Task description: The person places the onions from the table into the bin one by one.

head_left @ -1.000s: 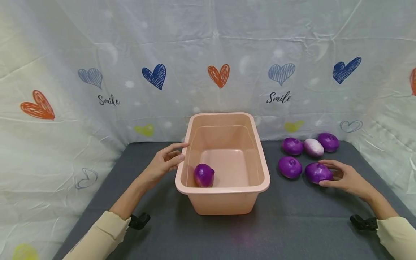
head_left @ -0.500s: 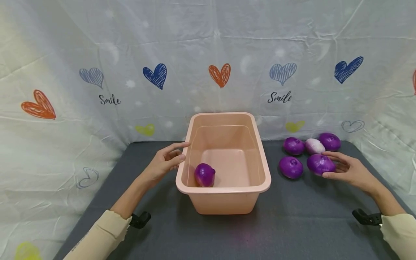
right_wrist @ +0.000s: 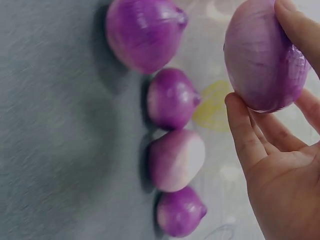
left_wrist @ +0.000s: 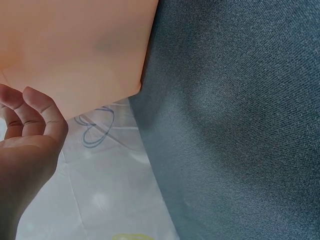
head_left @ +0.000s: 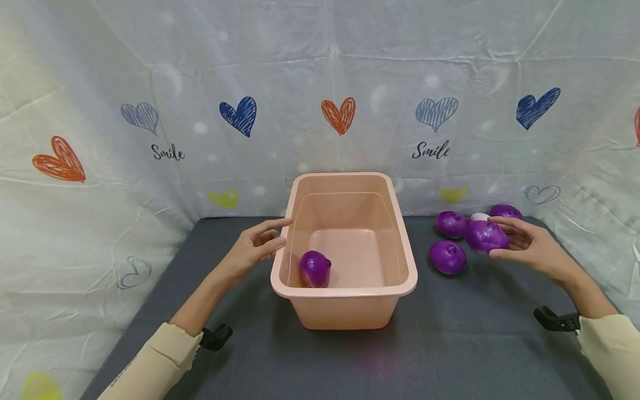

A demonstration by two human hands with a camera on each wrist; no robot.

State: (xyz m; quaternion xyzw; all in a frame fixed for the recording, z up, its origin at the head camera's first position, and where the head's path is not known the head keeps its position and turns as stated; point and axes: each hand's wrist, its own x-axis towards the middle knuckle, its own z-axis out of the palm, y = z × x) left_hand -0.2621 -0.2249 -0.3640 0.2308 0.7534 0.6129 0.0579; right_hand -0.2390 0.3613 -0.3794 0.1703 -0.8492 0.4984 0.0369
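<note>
My right hand [head_left: 532, 248] pinches a purple onion [head_left: 486, 236] between thumb and fingers, held above the cloth. The right wrist view shows that onion [right_wrist: 262, 57] from close by. On the right of the table lie more onions: a purple one [head_left: 447, 257] in front, another [head_left: 451, 224] behind it, a whitish one [head_left: 479, 217] partly hidden, and a purple one [head_left: 506, 211] at the back. In the middle stands a peach plastic tub [head_left: 345, 310] with one purple onion [head_left: 315, 269] inside, near its front left. My left hand [head_left: 252, 244] touches the tub's left rim, index finger extended.
A dark grey cloth [head_left: 450, 344] covers the table. Behind and at the sides hangs a pale curtain [head_left: 290, 55] printed with hearts and words. The tub's raised rim [head_left: 407, 272] stands between the two hands.
My right hand has lifted its onion off the cloth, up and slightly left, so it now covers part of the whitish onion. The left hand and the tub have stayed in place.
</note>
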